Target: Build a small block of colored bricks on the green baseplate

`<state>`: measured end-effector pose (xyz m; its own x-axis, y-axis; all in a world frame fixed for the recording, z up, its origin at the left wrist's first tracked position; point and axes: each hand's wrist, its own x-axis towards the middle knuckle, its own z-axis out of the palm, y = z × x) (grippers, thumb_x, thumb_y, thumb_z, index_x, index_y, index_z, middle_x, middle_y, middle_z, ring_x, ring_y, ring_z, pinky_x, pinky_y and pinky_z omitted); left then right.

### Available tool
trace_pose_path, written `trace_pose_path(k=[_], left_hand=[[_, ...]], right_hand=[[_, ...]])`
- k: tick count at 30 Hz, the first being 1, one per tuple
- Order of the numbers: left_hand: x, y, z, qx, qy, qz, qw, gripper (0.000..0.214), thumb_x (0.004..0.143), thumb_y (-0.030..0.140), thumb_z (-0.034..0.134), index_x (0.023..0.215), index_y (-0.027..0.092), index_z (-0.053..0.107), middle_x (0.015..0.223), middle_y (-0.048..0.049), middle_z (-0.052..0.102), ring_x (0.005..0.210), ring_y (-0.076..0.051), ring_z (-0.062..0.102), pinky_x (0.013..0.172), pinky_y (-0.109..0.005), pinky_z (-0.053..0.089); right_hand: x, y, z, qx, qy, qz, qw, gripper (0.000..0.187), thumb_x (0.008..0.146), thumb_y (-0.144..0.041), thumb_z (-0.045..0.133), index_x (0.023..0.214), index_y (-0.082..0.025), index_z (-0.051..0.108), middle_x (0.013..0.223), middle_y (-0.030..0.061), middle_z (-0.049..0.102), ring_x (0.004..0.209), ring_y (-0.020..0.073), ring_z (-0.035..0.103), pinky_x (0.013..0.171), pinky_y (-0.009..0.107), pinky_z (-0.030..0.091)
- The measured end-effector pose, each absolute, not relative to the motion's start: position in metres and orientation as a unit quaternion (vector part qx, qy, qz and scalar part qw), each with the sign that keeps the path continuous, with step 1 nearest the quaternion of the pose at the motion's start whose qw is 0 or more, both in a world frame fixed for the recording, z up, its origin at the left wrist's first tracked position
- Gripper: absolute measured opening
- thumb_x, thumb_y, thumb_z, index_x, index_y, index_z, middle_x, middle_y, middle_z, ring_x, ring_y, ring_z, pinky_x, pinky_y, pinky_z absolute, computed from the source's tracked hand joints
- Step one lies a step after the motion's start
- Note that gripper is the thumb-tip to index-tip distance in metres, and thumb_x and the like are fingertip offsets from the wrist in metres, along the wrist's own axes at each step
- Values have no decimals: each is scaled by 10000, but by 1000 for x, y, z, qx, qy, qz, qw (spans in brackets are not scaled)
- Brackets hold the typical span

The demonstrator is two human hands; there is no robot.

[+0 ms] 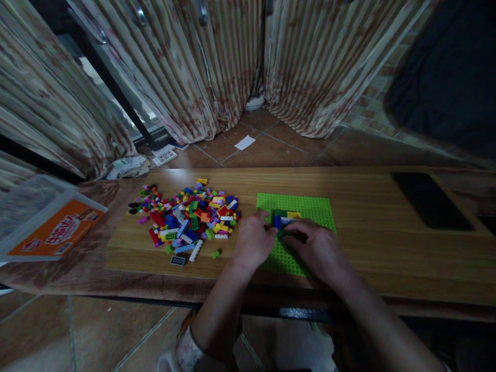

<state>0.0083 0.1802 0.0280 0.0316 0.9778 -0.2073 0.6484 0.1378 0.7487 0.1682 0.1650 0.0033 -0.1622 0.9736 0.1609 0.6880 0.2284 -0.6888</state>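
Note:
A bright green studded baseplate (313, 204) lies on the wooden table under both hands. On it stand joined toy bricks: a blue brick (277, 221), a yellow brick (293, 214) and a pale one partly covered by fingers. My right hand (315, 245) pinches a small dark green brick (280, 233) at the near end of the blue brick. At the left edge of the baseplate, my left hand (253, 237) is closed with its fingertips beside the blue brick. Whether it grips anything is hidden.
Left of the baseplate spreads a heap of loose coloured bricks (195, 223). A clear plastic box with an orange label (58, 230) sits at the table's left end. Toward the right lies a black phone-like slab (432, 200). Curtains (217, 67) hang beyond the table.

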Motion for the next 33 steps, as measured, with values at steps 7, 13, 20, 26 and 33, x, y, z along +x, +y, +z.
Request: trace_pose_path(k=[7, 13, 20, 26, 33], left_hand=[[11, 182, 31, 595, 675, 228, 371, 351, 758, 136, 647, 1109, 127, 647, 868, -73, 747, 833, -185, 701, 785, -275, 527], [12, 183, 32, 586, 687, 224, 367, 328, 736, 120, 649, 1065, 120, 660, 863, -84, 748, 814, -189, 700, 768, -281, 527], [14, 184, 30, 585, 692, 218, 363, 308, 721, 112, 657, 1029, 126, 660, 835, -77, 745, 799, -192, 700, 740, -276, 521], [15, 184, 30, 596, 696, 207, 343, 320, 731, 109, 653, 1050, 134, 657, 848, -76, 748, 806, -188, 701, 745, -261, 518], [13, 182, 32, 607, 682, 209, 349, 307, 742, 103, 642, 1046, 137, 658, 835, -68, 745, 810, -191, 696, 763, -274, 518]], right_hand=[[168, 165, 2, -576, -719, 246, 301, 74, 797, -255, 642, 829, -247, 709, 888, 23, 716, 799, 198, 662, 753, 340, 488], [165, 166, 3, -588, -715, 239, 292, 85, 784, -239, 654, 827, -238, 728, 903, 36, 731, 833, 222, 677, 784, 365, 501], [164, 169, 5, -593, -718, 232, 281, 83, 763, -192, 687, 810, -222, 747, 896, 49, 746, 819, 221, 694, 772, 348, 511], [163, 167, 2, -599, -726, 204, 270, 114, 751, -146, 692, 826, -210, 750, 922, 57, 752, 845, 230, 702, 792, 350, 520], [158, 163, -3, -601, -723, 182, 289, 102, 745, -129, 695, 818, -188, 735, 891, 73, 750, 804, 237, 699, 756, 354, 520]])
